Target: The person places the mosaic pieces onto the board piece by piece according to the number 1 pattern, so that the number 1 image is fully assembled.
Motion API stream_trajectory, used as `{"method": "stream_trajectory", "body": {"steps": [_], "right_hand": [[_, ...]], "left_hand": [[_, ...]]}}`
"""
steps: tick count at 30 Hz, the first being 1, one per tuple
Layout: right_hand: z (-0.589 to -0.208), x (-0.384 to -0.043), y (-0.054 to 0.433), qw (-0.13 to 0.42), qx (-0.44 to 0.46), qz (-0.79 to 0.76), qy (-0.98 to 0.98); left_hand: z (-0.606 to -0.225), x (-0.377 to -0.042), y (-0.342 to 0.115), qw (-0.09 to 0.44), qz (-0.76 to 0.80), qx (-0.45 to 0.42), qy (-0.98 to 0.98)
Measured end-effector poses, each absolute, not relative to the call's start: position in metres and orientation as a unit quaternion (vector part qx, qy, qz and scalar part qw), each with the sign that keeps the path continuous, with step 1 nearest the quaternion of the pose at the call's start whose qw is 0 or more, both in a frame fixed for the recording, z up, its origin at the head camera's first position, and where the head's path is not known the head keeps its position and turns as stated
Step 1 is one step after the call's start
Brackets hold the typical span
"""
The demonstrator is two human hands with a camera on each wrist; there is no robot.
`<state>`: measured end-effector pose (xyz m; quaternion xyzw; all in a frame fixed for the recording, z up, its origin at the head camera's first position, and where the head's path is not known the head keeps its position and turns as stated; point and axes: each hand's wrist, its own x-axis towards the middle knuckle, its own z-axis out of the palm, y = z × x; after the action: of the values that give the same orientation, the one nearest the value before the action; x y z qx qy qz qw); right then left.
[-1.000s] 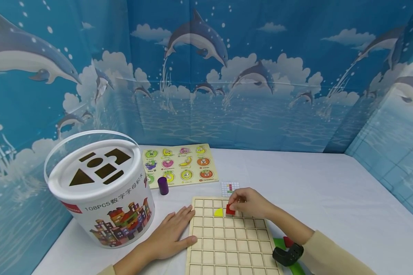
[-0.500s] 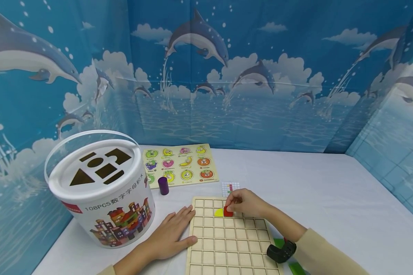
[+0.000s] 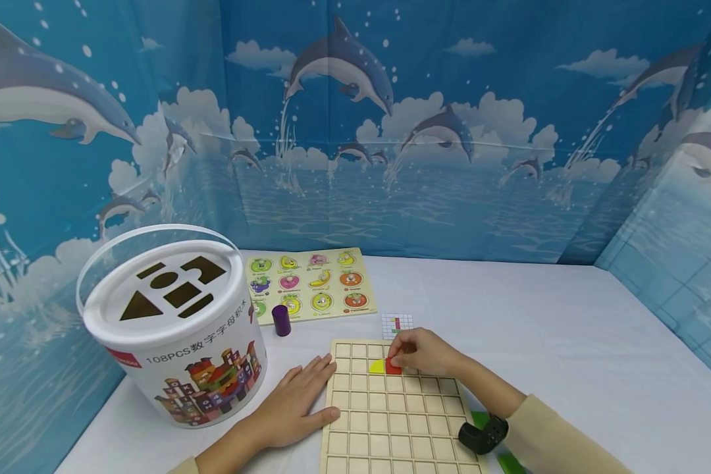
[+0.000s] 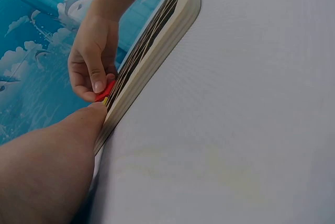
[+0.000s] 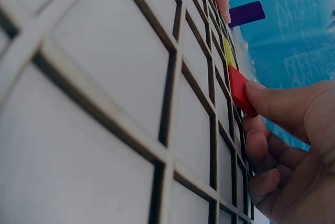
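My right hand [image 3: 429,351] pinches a small red square tile [image 5: 241,91] between thumb and fingers at a cell of the wooden grid board [image 3: 385,422]. In the right wrist view the tile stands tilted, partly above the grid lines. Just left of it, a yellow quarter-round tile [image 3: 377,366] lies in a neighbouring cell. My left hand [image 3: 296,403] lies flat with straight fingers, its fingertips and thumb on the board's left edge. Beyond the board is a small printed pattern card [image 3: 397,322], partly covered by the right hand.
A white bucket [image 3: 178,355] with shaped holes in its lid stands at the left. Behind are a fruit puzzle board [image 3: 314,283] and an upright purple cylinder [image 3: 281,320]. Green pieces [image 3: 510,463] lie by the board's right edge, partly under the right forearm.
My right hand has shifted slightly left with the red tile, bringing it up beside the yellow one. The left hand has stayed in place.
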<state>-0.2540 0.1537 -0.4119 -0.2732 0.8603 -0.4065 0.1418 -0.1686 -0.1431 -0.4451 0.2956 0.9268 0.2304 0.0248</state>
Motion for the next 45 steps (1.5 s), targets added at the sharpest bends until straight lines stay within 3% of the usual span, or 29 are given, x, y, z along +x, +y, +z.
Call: {"method": "stream_trajectory", "body": {"steps": [25, 45], "right_hand": [[-0.41, -0.247, 0.153, 0.121, -0.258, -0.393, 0.874], [-0.398, -0.228, 0.186, 0.103, -0.224, -0.392, 0.886]], "left_hand": [[-0.445, -0.169, -0.143, 0.028, 0.226, 0.295, 0.928], [-0.446, -0.169, -0.143, 0.023, 0.225, 0.297, 0.928]]}}
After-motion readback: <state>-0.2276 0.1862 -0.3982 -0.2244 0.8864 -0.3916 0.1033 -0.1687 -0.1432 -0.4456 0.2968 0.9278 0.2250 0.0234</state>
